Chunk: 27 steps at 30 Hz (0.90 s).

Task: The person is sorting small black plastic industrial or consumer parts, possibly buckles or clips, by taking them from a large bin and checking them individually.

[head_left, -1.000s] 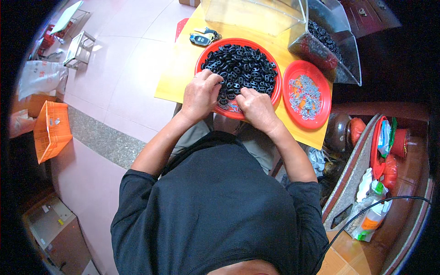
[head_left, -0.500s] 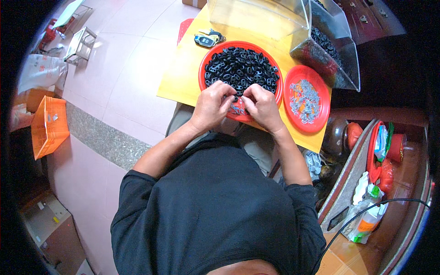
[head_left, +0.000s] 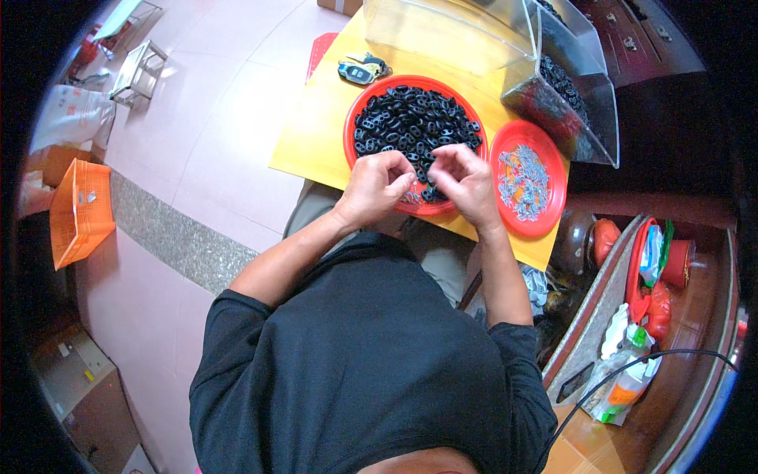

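A round red tray (head_left: 347, 134) holds a heap of small black oval pieces (head_left: 407, 118) with holes through them. Over its near edge, my left hand (head_left: 375, 188) is closed in a pinch; whatever sits between its fingertips is too small to make out. My right hand (head_left: 470, 186) hovers at the tray's near right side, fingers curled, thumb and forefinger a little apart with nothing visible between them. A few thin silvery metal bits (head_left: 412, 196) lie in the near part of the tray between my hands. Black pieces lie just under the right fingertips.
An oval red plate (head_left: 553, 215) of small silvery metal pieces (head_left: 523, 182) stands to the right on the yellow tabletop (head_left: 308, 150). Behind it are clear bins (head_left: 596, 130) with black pieces. Keys with a fob (head_left: 362, 71) lie at the back left. An orange crate (head_left: 83, 213) sits far left.
My hands have moved apart from where they nearly met over the near edge. The right one has shifted right and its fingertips have loosened; the left stays pinched.
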Tool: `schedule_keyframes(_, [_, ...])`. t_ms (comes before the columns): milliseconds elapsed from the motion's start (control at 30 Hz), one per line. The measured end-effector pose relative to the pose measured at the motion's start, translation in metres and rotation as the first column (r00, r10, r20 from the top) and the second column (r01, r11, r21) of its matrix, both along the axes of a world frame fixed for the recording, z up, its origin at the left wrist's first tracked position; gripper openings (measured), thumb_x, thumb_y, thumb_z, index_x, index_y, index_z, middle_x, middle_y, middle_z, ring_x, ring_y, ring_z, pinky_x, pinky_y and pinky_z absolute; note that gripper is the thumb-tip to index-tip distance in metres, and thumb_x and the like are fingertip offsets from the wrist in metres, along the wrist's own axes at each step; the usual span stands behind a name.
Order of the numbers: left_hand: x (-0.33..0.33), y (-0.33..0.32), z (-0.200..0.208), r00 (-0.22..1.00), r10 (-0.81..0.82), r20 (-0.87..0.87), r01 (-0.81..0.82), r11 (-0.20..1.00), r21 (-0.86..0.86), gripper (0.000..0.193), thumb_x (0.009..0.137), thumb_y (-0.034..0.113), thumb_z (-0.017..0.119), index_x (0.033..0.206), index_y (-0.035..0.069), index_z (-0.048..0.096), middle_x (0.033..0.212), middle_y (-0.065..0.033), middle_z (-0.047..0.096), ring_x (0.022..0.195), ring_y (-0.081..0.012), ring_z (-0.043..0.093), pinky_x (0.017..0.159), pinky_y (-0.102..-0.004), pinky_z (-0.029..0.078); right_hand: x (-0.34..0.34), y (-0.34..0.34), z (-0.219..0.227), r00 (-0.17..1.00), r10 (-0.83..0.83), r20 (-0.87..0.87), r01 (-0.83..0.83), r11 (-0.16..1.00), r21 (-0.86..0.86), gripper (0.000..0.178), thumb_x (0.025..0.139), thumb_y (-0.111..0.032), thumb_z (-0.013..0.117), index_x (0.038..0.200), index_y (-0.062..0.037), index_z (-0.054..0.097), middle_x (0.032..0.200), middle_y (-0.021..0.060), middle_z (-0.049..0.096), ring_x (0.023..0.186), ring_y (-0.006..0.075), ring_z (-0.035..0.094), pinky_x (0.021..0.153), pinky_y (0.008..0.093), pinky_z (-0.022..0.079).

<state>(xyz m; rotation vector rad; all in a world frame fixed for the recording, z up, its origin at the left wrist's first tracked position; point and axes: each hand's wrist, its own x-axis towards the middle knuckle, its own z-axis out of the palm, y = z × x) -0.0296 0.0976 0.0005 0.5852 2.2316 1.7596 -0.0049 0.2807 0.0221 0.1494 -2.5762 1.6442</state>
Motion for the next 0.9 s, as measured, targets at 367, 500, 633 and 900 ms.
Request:
schedule_keyframes(367, [-0.001,-0.007,-0.005,0.993,0.057,-0.102,-0.053,0.998,0.036,0.012,0.083,0.013,0.050,0.083,0.002,0.049,0.067,-0.0154,0.055,0.063,-0.0331,0.057,0.059,-0.0394,0.045,-0.048,-0.010,-0.014,0.961,0.141,-0.237,0.125,0.546,0.829,0.004,0.073,-0.009,0.061,0.075,-0.0061,0.060,0.074,0.0096,0.053,0.071,0.0270,0.059,0.059,0.0389,0.048])
schedule_keyframes(500, [-0.001,-0.008,-0.002,0.990,0.044,-0.131,-0.049,0.998,-0.034,0.017,0.085,0.014,0.053,0.075,0.001,0.050,0.061,-0.0087,0.050,0.058,-0.0225,0.052,0.056,-0.0337,0.043,-0.046,-0.009,-0.013,0.967,0.125,-0.220,0.118,0.545,0.830,0.004,0.074,-0.009,0.060,0.073,-0.0057,0.057,0.077,0.0093,0.052,0.074,0.0263,0.059,0.060,0.0387,0.049])
schedule_keyframes(633, [-0.001,-0.006,-0.003,0.994,0.034,-0.102,-0.032,0.999,0.021,0.014,0.084,0.011,0.058,0.074,0.001,0.056,0.061,-0.0029,0.053,0.059,-0.0093,0.050,0.055,-0.0256,0.043,-0.039,-0.006,-0.004,0.946,0.204,-0.254,0.105,0.546,0.831,0.006,0.074,-0.008,0.052,0.070,-0.0048,0.054,0.077,0.0111,0.052,0.073,0.0279,0.058,0.056,0.0398,0.050])
schedule_keyframes(900, [-0.001,-0.005,-0.008,0.997,-0.021,0.070,0.011,0.990,0.139,0.007,0.082,0.008,0.060,0.080,0.002,0.059,0.070,0.0000,0.059,0.062,-0.0058,0.053,0.057,-0.0216,0.044,-0.035,0.003,-0.003,0.929,0.143,-0.342,0.134,0.731,0.669,0.003,0.076,-0.003,0.057,0.077,-0.0051,0.058,0.075,0.0078,0.058,0.066,0.0219,0.061,0.051,0.0337,0.050])
